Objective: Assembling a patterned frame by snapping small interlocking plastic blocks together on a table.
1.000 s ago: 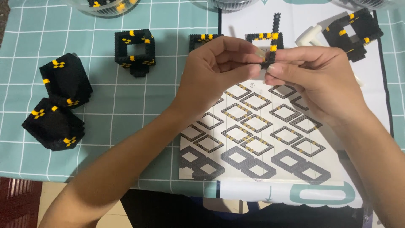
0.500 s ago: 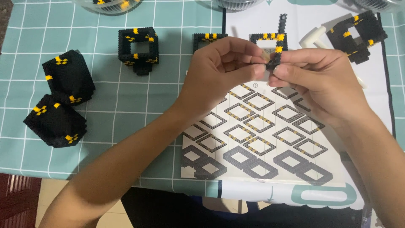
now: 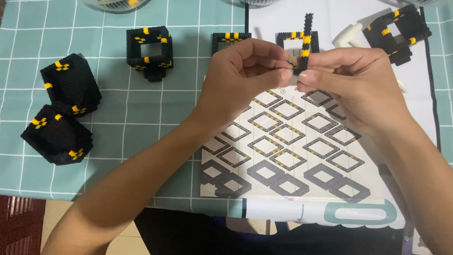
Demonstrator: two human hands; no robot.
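Printed instruction sheet (image 3: pixel 288 141) lies flat near the table's (image 3: pixel 141 118) front edge, right of centre: white, rectangular, rows of grey diamond-frame diagrams. No packages, signs or screens seen.

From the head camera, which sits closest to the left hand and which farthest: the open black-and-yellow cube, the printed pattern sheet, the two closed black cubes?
Measured from the left hand:
1. Printed pattern sheet, directly beneath the hand and wrist.
2. Open black-and-yellow cube, to its left at the top of the mat.
3. Two closed black cubes, farthest, by the mat's left edge.
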